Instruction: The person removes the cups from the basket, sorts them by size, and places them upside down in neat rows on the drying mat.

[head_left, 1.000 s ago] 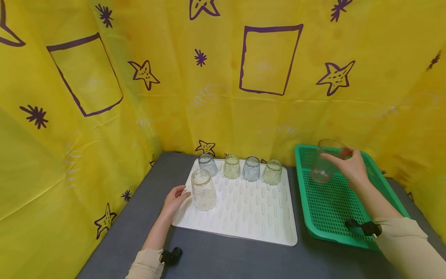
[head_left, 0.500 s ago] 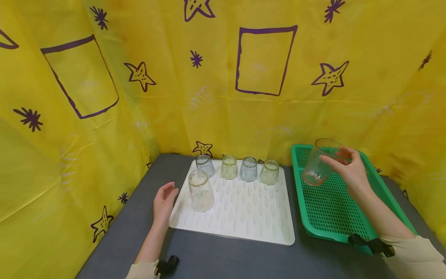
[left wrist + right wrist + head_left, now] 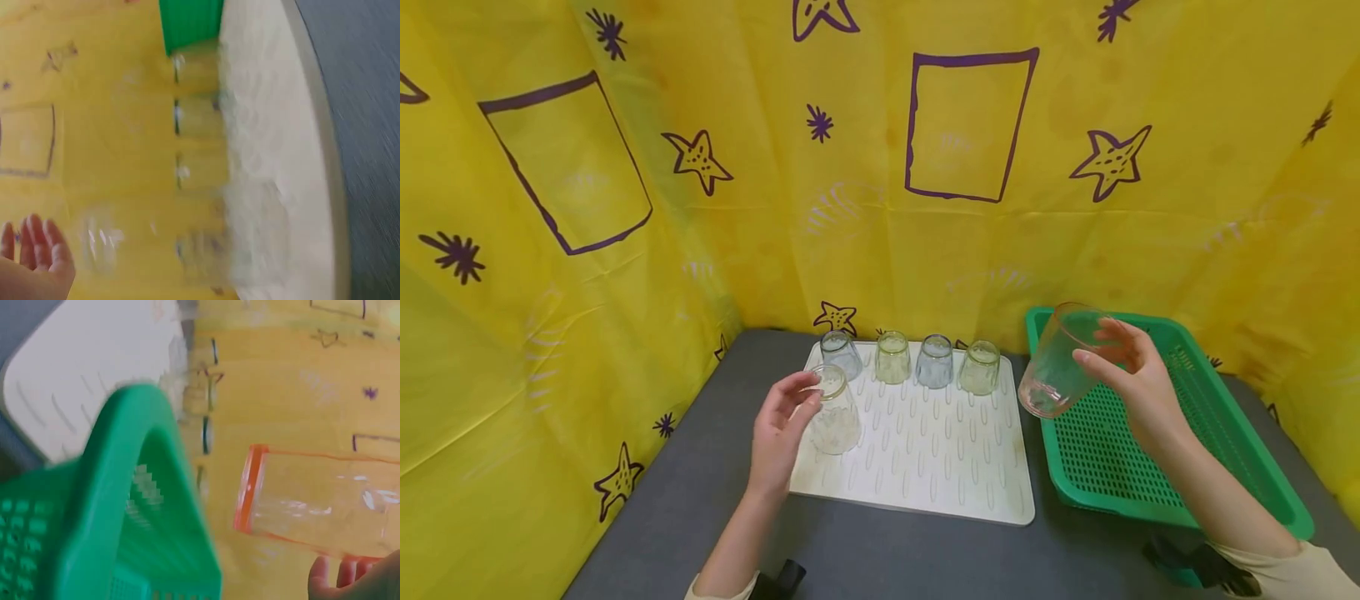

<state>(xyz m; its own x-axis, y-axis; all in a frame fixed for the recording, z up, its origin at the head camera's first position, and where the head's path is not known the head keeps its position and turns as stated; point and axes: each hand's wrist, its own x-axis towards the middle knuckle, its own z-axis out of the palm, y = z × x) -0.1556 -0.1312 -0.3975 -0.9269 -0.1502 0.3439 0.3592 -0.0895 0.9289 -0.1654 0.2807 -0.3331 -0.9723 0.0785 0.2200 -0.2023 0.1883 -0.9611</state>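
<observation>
My right hand (image 3: 1138, 383) holds a pink-tinted glass tumbler (image 3: 1060, 367) near its upper end, thumb on one side and fingers on the other. The tumbler leans, its lower end towards the left, above the green basket's left rim. In the right wrist view, the tumbler (image 3: 319, 503) shows a thick orange end. My left hand (image 3: 781, 437) is raised with loosely bent fingers beside a large clear glass (image 3: 837, 429), overlapping it in the head view. The left wrist view shows that hand (image 3: 37, 265) holding nothing. The clear glass stands on a white ridged drying mat (image 3: 932, 450).
Several smaller tinted glasses, including a yellow-green one (image 3: 892, 358) and a blue one (image 3: 935, 362), line the mat's back edge. A green perforated basket (image 3: 1247, 467) stands right of the mat. Yellow cloth (image 3: 850, 250) hangs behind the grey table (image 3: 880, 554).
My right hand has carried the pink tumbler left from over the basket, tilting it more. My left hand drew back from the clear glass, then came up and right again beside it.
</observation>
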